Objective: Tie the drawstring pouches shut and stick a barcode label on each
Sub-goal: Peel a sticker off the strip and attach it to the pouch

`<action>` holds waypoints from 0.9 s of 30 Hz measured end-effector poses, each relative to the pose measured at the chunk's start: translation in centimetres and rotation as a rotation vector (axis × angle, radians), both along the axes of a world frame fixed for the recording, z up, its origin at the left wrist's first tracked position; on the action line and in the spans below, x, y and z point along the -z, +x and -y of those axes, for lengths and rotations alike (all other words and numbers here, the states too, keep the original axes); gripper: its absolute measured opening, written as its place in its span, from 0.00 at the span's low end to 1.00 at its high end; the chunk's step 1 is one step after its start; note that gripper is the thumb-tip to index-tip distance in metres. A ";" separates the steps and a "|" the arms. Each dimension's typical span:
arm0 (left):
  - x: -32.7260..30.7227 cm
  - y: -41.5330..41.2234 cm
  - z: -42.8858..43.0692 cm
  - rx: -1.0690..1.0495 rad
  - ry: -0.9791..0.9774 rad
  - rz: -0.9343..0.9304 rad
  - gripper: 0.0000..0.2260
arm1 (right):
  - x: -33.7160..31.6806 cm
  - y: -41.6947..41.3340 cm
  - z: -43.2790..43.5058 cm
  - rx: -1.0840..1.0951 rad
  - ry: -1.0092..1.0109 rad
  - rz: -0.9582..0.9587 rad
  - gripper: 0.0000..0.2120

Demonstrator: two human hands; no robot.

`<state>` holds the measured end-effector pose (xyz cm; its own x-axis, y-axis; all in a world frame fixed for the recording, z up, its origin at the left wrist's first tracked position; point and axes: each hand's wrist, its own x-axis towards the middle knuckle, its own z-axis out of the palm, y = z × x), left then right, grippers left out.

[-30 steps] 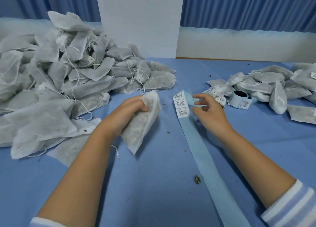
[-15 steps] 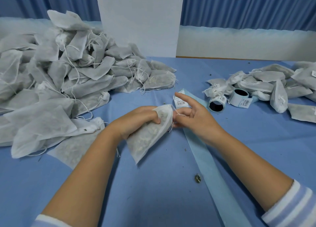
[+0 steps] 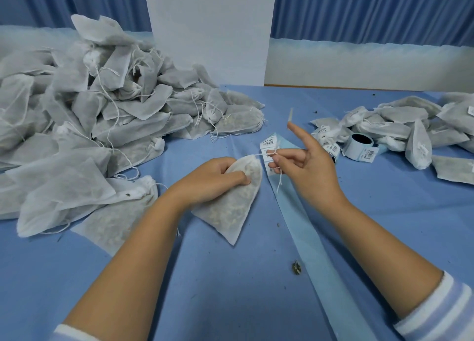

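Left of your left grip [image 3: 213,179] sits the pouch pile [image 3: 102,109]; it clamps a pouch [image 3: 230,207], right grip [image 3: 305,168] pinching its drawstring [image 3: 263,154], forefinger raised.

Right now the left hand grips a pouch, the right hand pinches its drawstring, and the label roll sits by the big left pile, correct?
No. In the head view the label roll sits on the right, beside the smaller pile, far from the big left pile. The rest holds: the left hand grips the pouch and the right hand pinches its drawstring.
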<state>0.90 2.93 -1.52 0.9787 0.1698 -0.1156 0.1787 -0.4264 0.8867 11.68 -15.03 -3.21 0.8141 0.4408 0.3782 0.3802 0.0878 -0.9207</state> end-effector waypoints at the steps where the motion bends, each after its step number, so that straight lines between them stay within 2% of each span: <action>1: 0.1 0.0 0.1 -0.003 0.003 -0.005 0.11 | 0.0 -0.1 0.0 -0.013 0.012 0.004 0.29; 5: 0.5 0.2 0.6 -0.027 -0.027 -0.027 0.10 | -0.4 -0.7 0.1 -0.012 0.019 0.105 0.28; 9: 1.0 0.7 1.4 -0.074 -0.087 0.007 0.14 | -0.3 -1.6 0.0 -0.007 -0.136 0.295 0.28; 12: 1.3 0.9 1.8 -0.143 -0.129 0.068 0.10 | -0.1 -1.9 0.0 -0.033 -0.221 0.404 0.28; 17: 0.8 0.6 1.7 -0.064 -0.336 -0.040 0.03 | 0.0 -1.6 0.5 -0.049 -0.346 0.565 0.28; 21: 0.0 0.6 1.4 -0.065 -0.599 -0.072 0.07 | 0.1 -1.7 0.6 -0.063 -0.359 0.575 0.29; 23: -0.1 0.6 1.3 -0.065 -0.576 -0.045 0.07 | 0.1 -1.8 0.6 -0.080 -0.359 0.566 0.31; 27: 0.5 0.5 1.5 -0.096 -0.377 -0.001 0.08 | -0.1 -1.8 0.6 -0.114 -0.286 0.471 0.31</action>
<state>1.42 1.44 -2.01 0.9604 0.2056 -0.1882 0.2028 -0.0519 0.9778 9.86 -15.64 -3.12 0.5270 0.6546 0.5421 0.7589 -0.0753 -0.6468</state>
